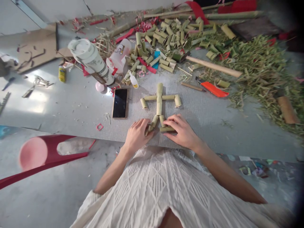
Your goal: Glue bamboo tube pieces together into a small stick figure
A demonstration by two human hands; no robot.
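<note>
A figure of pale green bamboo pieces lies flat on the grey table, with an upright bamboo body (159, 101), arms and legs. My left hand (138, 134) curls its fingers and thumb round a short bamboo piece at the foot of the left leg (155, 121), partly hiding it. At the other foot, my right hand (180, 130) has its fingertips and thumb closed about a bamboo piece (167, 129) lying crosswise below the right leg (162, 121). Short pieces hang down from both arm ends, the left forearm (143, 103) and the right forearm (177, 100).
A phone (120, 103), a small glue bottle (133, 80) and a tall cup (92, 60) stand or lie left of the figure. Cut bamboo pieces (166, 34) heap at the back. An orange-handled cutter (215, 88), a wooden stick (213, 66) and shavings (258, 66) lie right. The table's front edge runs near my hands.
</note>
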